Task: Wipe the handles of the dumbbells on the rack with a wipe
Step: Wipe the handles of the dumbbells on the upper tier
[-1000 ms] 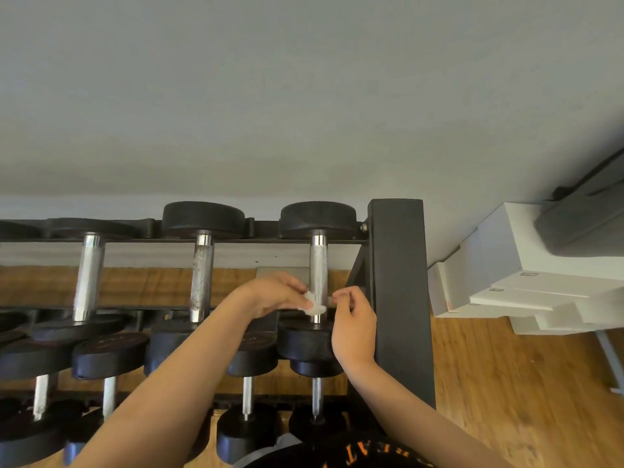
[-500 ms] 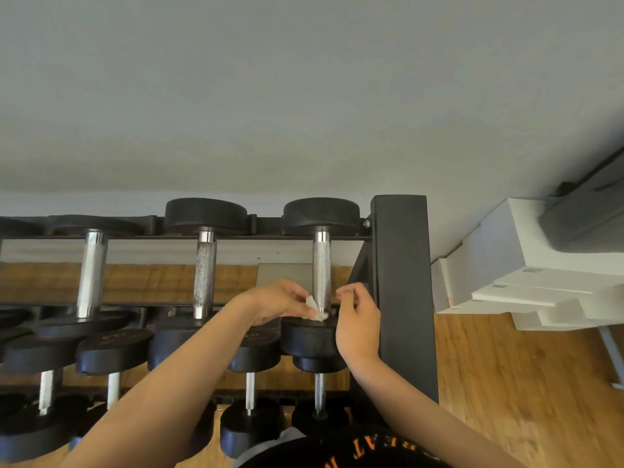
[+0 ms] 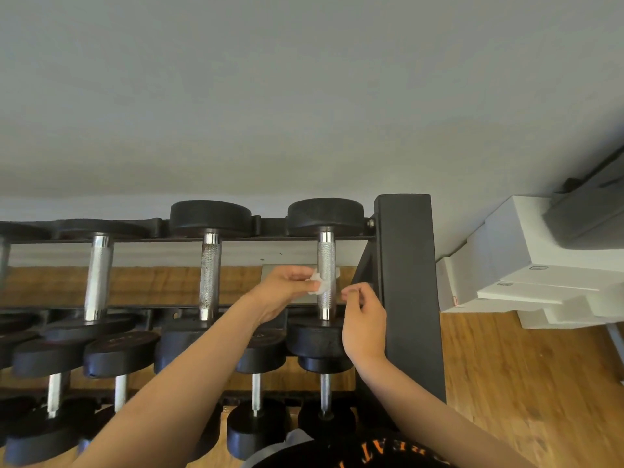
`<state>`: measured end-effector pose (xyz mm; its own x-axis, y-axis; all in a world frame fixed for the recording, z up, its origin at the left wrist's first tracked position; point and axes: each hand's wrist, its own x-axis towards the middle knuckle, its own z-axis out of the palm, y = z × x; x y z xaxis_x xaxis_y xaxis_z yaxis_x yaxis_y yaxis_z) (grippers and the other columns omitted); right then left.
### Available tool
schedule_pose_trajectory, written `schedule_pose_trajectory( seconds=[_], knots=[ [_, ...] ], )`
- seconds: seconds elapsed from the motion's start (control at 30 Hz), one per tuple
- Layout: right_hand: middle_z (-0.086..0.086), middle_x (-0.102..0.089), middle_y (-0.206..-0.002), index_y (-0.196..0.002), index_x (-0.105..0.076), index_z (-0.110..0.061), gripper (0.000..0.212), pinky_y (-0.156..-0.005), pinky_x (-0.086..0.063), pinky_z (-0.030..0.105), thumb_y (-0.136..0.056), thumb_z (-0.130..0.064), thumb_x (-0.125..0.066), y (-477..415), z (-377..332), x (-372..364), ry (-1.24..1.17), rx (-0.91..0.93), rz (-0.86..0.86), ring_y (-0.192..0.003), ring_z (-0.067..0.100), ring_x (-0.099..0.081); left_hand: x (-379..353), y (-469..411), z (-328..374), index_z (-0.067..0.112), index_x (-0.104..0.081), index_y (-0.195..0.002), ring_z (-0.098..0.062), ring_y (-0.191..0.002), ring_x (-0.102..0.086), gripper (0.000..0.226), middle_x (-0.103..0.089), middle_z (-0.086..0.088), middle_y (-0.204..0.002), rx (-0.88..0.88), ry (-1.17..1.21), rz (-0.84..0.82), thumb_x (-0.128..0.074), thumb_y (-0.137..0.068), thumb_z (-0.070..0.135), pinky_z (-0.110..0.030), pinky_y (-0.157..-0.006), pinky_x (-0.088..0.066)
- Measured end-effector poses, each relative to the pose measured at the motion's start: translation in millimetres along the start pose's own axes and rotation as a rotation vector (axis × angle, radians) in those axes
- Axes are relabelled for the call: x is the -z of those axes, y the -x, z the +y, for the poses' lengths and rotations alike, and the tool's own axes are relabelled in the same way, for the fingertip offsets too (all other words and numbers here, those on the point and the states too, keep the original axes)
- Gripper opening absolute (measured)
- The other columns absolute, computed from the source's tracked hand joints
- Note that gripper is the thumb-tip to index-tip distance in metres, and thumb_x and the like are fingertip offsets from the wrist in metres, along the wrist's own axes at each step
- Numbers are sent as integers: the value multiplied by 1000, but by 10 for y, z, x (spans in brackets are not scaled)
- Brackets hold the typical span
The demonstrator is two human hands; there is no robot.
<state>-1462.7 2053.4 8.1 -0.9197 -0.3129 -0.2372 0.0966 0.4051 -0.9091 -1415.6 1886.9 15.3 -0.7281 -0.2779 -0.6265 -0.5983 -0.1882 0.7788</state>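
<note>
At the rack's right end, pinching a wipe round the dumbbell handle with the left hand, curling the right hand closed beside.

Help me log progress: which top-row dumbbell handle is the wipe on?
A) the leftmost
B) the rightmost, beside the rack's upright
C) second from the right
B: the left hand holds the white wipe against the knurled handle of the rightmost top-row dumbbell, beside the black rack upright.
</note>
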Motion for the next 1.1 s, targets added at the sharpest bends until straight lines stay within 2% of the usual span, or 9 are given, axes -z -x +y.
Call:
schedule_pose_trajectory(
  seconds=[0.17,0.33,0.5,0.67,0.77,0.83,0.97,1.03,1.1],
  knots=[
    [-3,-62,-83,-85,-59,-17,22,-74,-49,25,-101,-19,-44,9,8,-6,12,-11,1,-83,10,-59,2,-3,-27,8,-70,-113,-22,-109,-66,27,-73,-7,-111,8,-133,-53,-72,-86,10,-43,-105,-48],
    [-1,-63,-84,-85,-60,-16,23,-73,-45,21,-101,-18,-43,6,-9,-8,-8,-21,4,-85,11,-59,-40,-39,85,9,-67,-118,-22,-115,-62,33,-70,-7,-117,-75,17,111,-72,-86,12,-44,-111,-41],
    [-1,-63,-84,-84,-60,-17,23,-72,-45,21,-101,-18,-43,7,-2,-5,-2,-26,-2,-84,12,-60,-39,21,54,9,-72,-108,-19,-106,-66,21,-73,-5,-108,-88,-163,1,-71,-87,11,-39,-105,-47],
    [-2,-64,-84,-85,-60,-18,23,-73,-45,20,-101,-18,-43,-4,-6,-3,-1,-23,2,-86,11,-60,-103,9,58,20,-70,-102,-21,-107,-65,19,-71,-6,-108,-106,27,163,-70,-87,8,-40,-105,-48],
    [-2,-64,-86,-86,-60,-18,23,-74,-46,22,-101,-20,-43,5,3,-6,9,-26,-3,-86,11,-60,-104,37,-89,15,-71,-108,-20,-108,-66,20,-72,-5,-110,-65,-9,117,-69,-89,14,-39,-105,-48],
    [-2,-64,-85,-85,-60,-19,23,-75,-47,23,-101,-20,-43,4,3,1,8,-29,-7,-86,11,-60,-55,6,-29,10,-72,-109,-19,-105,-66,21,-72,-5,-108,-77,-70,98,-70,-88,13,-35,-102,-48],
    [-2,-64,-85,-85,-60,-18,23,-74,-46,22,-101,-19,-43,10,-12,4,3,-25,-8,-85,11,-60,-54,-46,4,12,-71,-104,-17,-101,-64,17,-71,-9,-111,-77,16,166,-70,-87,9,-26,-90,-50],
    [-2,-64,-84,-86,-60,-17,23,-72,-45,21,-101,-19,-43,13,-19,1,5,-22,-11,-84,11,-60,-80,-30,-86,10,-71,-107,-16,-97,-64,19,-70,-11,-114,-51,22,157,-70,-87,9,-23,-80,-50],
    [-1,-63,-84,-85,-60,-16,23,-71,-46,22,-101,-19,-43,7,-20,5,12,-15,-9,-83,11,-60,-62,-45,-77,5,-70,-111,-17,-99,-65,24,-70,-11,-114,-39,8,129,-71,-86,8,-23,-80,-52]
  ],
)
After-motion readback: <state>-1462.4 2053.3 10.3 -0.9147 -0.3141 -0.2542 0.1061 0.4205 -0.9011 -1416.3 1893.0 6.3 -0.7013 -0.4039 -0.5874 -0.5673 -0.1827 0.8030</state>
